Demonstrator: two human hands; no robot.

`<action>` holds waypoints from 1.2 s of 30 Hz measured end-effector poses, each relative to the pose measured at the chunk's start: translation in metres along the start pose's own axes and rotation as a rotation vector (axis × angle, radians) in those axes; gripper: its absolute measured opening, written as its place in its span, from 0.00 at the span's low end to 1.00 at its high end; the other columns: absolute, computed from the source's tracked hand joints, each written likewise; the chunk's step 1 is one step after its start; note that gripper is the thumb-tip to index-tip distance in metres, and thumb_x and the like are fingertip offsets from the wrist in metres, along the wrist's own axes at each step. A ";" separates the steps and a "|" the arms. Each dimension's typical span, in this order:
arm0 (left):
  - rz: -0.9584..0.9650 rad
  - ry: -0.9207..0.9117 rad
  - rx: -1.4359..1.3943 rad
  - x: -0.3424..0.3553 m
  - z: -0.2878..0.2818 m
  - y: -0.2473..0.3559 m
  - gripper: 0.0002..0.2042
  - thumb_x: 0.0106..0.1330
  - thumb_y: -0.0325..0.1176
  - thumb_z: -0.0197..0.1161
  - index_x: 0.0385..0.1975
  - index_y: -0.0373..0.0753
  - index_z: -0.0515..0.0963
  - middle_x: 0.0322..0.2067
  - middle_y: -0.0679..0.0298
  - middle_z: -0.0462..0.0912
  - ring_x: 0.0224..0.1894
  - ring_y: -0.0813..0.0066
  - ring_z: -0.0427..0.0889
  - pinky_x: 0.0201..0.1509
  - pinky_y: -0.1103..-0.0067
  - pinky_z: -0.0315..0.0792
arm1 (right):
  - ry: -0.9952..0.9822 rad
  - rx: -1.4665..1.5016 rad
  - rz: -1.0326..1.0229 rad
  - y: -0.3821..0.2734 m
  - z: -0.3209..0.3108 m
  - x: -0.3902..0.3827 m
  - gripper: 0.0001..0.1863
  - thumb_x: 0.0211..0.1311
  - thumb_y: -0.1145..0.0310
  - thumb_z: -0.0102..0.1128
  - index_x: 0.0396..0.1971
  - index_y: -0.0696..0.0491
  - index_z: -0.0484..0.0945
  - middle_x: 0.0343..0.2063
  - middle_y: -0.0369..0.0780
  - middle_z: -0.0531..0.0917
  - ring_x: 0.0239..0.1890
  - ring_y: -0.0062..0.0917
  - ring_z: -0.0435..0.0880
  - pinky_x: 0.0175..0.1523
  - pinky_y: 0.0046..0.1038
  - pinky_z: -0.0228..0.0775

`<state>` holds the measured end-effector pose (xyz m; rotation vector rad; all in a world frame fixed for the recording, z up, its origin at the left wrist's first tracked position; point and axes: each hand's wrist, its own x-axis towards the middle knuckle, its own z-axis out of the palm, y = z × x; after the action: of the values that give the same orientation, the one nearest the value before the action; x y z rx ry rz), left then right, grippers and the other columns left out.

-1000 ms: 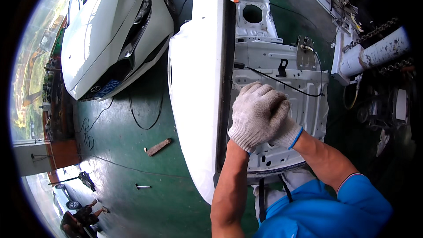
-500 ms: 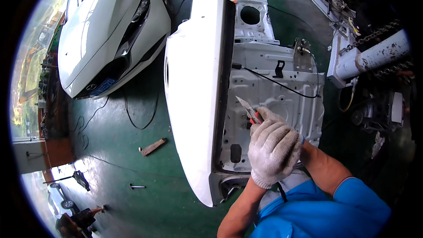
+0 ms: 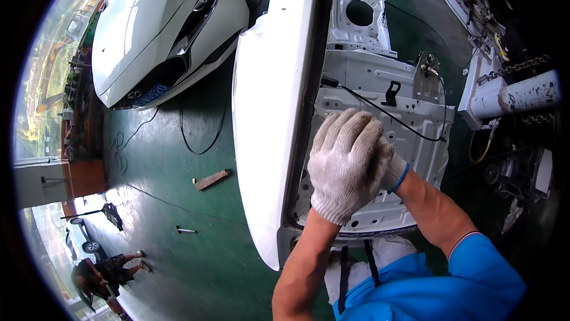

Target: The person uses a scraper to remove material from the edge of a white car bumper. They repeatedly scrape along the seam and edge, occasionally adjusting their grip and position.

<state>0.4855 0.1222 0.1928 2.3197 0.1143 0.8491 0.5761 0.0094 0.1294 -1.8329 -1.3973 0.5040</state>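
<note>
My left hand (image 3: 345,160), in a pale knitted glove, is closed over my right hand (image 3: 390,169), also gloved with a blue cuff; whatever they grip is hidden beneath the left glove. Both are above a white metal door's inner panel (image 3: 424,149), which has stamped recesses and holes, next to its long white outer panel (image 3: 270,113) with a dark edge strip. A black cable (image 3: 392,117) crosses the inner panel above my hands, beside a small black bracket (image 3: 392,93).
A white car (image 3: 157,30) stands upper left. On the green floor lie cables (image 3: 202,149), a block (image 3: 211,179) and a metal tool (image 3: 186,230). A person (image 3: 107,273) is lower left. A white post (image 3: 525,95) with chains stands at right.
My hands have moved back up over the panel from lower down. The bladed tool with red handle visible half a second ago is now hidden. The person at lower left shows more.
</note>
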 end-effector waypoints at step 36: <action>0.125 -0.166 -0.297 0.002 -0.013 -0.005 0.10 0.62 0.38 0.68 0.38 0.40 0.87 0.41 0.56 0.88 0.49 0.54 0.86 0.69 0.53 0.72 | 0.090 0.117 0.162 -0.028 0.031 -0.034 0.28 0.71 0.57 0.56 0.67 0.53 0.69 0.65 0.46 0.72 0.70 0.40 0.66 0.76 0.44 0.55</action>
<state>0.4803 0.1341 0.1979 2.1206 -0.2166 0.6789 0.5252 -0.0091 0.1269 -1.8582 -1.1415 0.5661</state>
